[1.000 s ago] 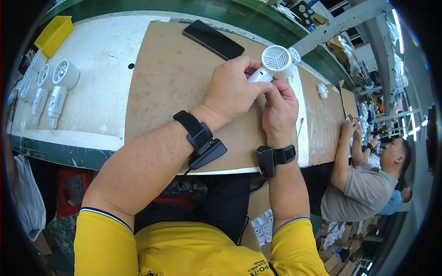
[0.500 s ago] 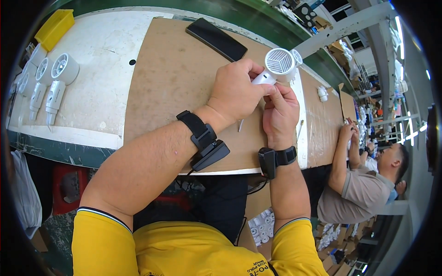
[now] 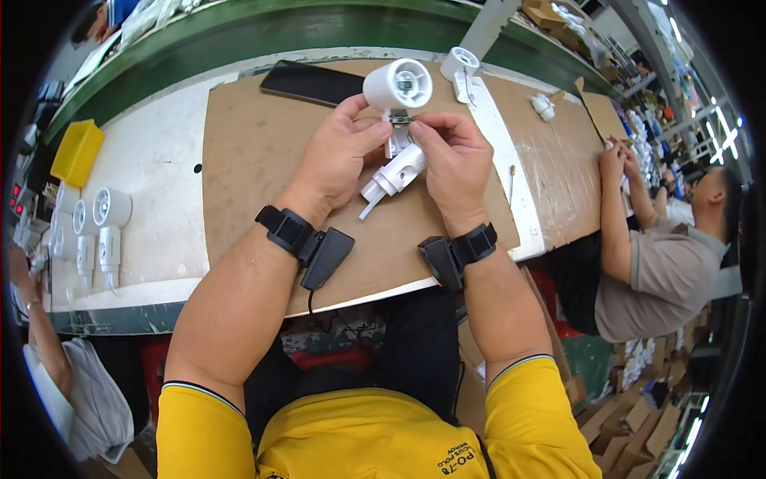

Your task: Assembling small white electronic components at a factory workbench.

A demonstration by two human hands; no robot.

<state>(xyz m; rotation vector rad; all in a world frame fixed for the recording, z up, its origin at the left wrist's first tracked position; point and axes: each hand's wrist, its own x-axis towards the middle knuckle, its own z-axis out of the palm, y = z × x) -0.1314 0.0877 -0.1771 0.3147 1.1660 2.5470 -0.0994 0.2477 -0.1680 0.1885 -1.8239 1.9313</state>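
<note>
A white handheld fan (image 3: 396, 85) with a round head stands over the cardboard sheet, its neck opened to show a small circuit board (image 3: 399, 118). My left hand (image 3: 339, 152) is closed on the fan just below its head, thumb near the board. My right hand (image 3: 458, 160) pinches at the board's right edge; what exactly lies between thumb and finger is too small to make out. A white handle piece (image 3: 394, 172) with a narrow tip hangs slantwise under the hands. Behind them, another white fan (image 3: 460, 64) lies by the cardboard's far edge.
A black phone (image 3: 309, 82) lies at the cardboard's (image 3: 255, 176) far side. Several white fans (image 3: 110, 209) stand at left near a yellow bin (image 3: 77, 153). A thin stick (image 3: 511, 185) and small white part (image 3: 543, 107) lie right. Co-workers (image 3: 666, 255) sit on both sides.
My view has shifted. The fan's head has turned from its grille to its open side, and its inside board and a hanging handle piece now show. My hands have moved further apart.
</note>
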